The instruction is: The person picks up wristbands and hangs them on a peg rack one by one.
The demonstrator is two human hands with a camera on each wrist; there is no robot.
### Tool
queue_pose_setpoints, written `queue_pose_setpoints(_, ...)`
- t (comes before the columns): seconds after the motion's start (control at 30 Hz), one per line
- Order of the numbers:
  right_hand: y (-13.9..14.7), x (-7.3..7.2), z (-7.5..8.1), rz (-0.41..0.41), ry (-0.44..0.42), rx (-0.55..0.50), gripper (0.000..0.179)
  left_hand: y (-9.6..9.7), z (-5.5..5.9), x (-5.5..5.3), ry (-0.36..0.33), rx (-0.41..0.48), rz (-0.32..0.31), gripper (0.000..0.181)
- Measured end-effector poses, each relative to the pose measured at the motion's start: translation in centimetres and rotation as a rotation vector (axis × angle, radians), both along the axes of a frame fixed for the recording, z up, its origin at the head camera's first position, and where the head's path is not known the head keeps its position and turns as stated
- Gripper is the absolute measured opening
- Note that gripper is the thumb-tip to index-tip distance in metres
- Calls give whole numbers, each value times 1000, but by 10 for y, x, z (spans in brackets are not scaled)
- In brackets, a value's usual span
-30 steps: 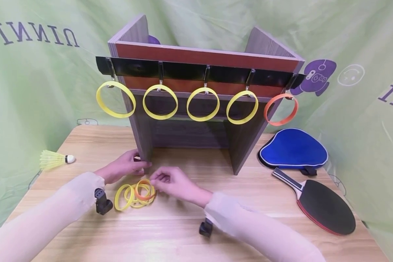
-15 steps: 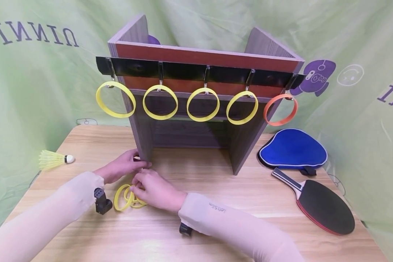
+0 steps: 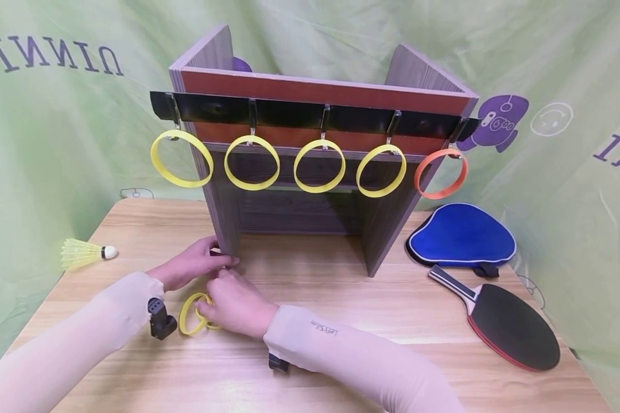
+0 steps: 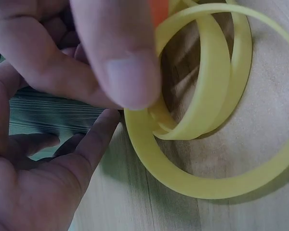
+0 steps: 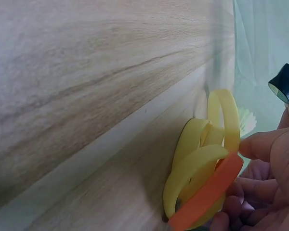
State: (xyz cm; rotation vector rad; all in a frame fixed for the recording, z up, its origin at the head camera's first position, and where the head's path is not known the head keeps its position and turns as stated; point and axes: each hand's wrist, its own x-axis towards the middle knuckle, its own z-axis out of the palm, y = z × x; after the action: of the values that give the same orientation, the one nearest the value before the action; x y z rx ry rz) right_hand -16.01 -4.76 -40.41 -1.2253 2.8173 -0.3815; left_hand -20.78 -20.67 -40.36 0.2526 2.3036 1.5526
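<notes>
My left hand (image 3: pixel 193 264) grips the lower front edge of the left side panel of a grey wooden stand (image 3: pixel 222 189), thumb in front. Beside it, my right hand (image 3: pixel 240 301) is over a small pile of yellow and orange silicone wristbands on the table. Its thumb and fingers pinch a yellow wristband (image 4: pixel 202 187), seen close up in the left wrist view. An orange wristband (image 5: pixel 207 192) leans on the pile in the right wrist view; the right hand hides it in the head view.
Several yellow wristbands (image 3: pixel 319 188) and one orange hang from hooks on a black bar (image 3: pixel 289 115) across the stand. A shuttlecock (image 3: pixel 85 253) lies at left. On the right are a blue paddle case (image 3: pixel 465 235) and a table tennis paddle (image 3: pixel 514 327).
My right hand has moved left over the wristband pile, covering its right part and lowering its fingers onto it. The left hand keeps its place on the stand.
</notes>
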Motion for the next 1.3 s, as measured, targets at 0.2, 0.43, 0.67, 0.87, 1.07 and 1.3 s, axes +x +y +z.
queue_pose_setpoints(0.2,-5,1,-1,-43,2,12,39,0,-3,0,-31,31,9,59)
queue_pose_setpoints(0.43,-6,-3,-2,-100,-172,-95,46,0,-3,0,-3,-5,3,58)
queue_pose_setpoints(0.67,-3,-6,0,-162,-376,-214,15,0,-2,1,20,-41,-7,60)
queue_pose_setpoints(0.87,4,-8,5,-125,-530,-326,10,-1,-3,2,35,-51,-17,63)
queue_pose_setpoints(1.07,16,-10,10,-55,-690,-422,7,-2,-4,1,46,-43,-19,59)
queue_pose_setpoints(1.3,35,-13,12,-2,-977,-570,12,-4,-6,0,0,5,-21,59)
